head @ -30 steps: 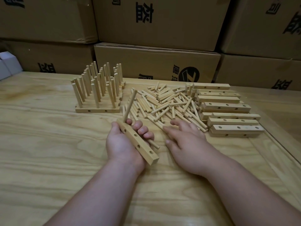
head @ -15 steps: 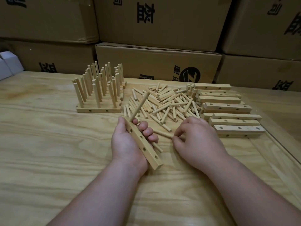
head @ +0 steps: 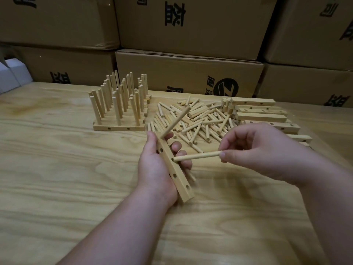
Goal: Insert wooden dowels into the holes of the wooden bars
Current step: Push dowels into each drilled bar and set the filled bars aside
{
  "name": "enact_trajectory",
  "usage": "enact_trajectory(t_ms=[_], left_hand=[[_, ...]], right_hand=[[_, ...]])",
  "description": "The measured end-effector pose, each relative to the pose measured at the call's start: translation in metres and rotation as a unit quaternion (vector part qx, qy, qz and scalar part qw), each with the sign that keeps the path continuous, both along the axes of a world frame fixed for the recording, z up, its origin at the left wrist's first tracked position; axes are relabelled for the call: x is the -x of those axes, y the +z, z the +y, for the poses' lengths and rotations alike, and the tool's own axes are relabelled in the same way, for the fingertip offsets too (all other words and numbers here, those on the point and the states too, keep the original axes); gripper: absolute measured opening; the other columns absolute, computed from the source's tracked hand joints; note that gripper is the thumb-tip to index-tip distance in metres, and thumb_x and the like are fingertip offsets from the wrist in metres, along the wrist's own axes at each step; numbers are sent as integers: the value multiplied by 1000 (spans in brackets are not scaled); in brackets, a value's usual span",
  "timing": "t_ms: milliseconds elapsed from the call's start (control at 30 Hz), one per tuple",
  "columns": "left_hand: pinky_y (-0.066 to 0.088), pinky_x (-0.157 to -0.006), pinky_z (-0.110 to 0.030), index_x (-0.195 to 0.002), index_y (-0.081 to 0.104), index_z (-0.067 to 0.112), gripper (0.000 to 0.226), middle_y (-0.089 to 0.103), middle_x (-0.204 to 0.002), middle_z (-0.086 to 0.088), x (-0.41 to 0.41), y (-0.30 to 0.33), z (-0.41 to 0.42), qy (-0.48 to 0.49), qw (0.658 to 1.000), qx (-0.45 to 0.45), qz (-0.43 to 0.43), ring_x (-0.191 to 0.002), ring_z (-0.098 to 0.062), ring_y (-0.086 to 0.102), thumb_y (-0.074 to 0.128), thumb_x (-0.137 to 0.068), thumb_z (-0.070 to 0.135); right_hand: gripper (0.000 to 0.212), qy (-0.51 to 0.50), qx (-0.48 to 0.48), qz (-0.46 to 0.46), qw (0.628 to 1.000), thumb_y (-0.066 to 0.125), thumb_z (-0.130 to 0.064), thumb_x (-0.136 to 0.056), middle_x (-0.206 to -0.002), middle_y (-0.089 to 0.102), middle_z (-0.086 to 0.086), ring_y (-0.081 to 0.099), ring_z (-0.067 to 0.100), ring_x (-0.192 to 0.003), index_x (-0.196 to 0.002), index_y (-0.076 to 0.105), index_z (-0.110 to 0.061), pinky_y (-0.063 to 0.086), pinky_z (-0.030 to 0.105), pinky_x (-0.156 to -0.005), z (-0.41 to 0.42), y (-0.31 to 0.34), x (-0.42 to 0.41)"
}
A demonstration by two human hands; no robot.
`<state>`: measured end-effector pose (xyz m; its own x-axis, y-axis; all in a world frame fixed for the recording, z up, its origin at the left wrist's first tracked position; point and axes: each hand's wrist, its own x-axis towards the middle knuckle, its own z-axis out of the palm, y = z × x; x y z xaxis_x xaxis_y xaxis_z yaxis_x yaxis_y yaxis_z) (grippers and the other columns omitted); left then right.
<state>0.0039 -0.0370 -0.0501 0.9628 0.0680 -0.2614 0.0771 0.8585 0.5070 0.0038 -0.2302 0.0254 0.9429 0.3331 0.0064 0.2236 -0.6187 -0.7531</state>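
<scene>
My left hand (head: 154,167) grips a wooden bar (head: 176,176) with several holes, tilted above the table. One dowel (head: 175,122) stands in the bar's top hole and slants up to the right. My right hand (head: 256,152) pinches a second dowel (head: 197,156) by its right end; its left tip touches the bar at a middle hole. A loose pile of dowels (head: 198,121) lies behind the hands. Empty bars (head: 259,111) are stacked at the right, partly hidden by my right hand.
Several finished bars with upright dowels (head: 119,104) stand side by side at the back left. Cardboard boxes (head: 189,77) wall off the far edge of the wooden table (head: 66,169). A white box (head: 13,75) sits at the far left.
My right hand picked a dowel from the pile, lifted it and brought its tip to the bar. My left hand raised the bar slightly and tilted it more upright.
</scene>
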Motion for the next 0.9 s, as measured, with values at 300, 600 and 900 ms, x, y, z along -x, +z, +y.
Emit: enact_trajectory(t_ms=[300, 600, 900], left_hand=[[37, -49, -27, -92, 66, 17, 47, 50, -66, -2, 2, 0, -2, -13, 999, -50, -13, -50, -15, 43, 49, -98, 60], [40, -46, -27, -111, 64, 19, 46, 51, -68, -2, 4, -2, -4, -27, 994, -99, -33, -53, -14, 47, 50, -97, 61], [39, -46, -27, -107, 63, 20, 44, 52, -67, -2, 5, -1, -5, -22, 994, -101, -30, -52, -14, 44, 47, -99, 61]], right_hand=[[14, 12, -6, -21, 1000, 83, -28, -78, -80, 73, -4, 67, 15, -72, -87, 75, -37, 54, 26, -63, 0, 6, 2], [14, 18, -77, -38, 996, 82, -30, -76, -79, 77, -7, 69, 4, -73, -88, 78, -38, 51, 27, -71, 5, 10, 6], [11, 33, -83, -20, 996, 81, -34, -70, -76, 77, -3, 72, 9, -77, -80, 79, -30, 54, 32, -76, 7, 11, 8]])
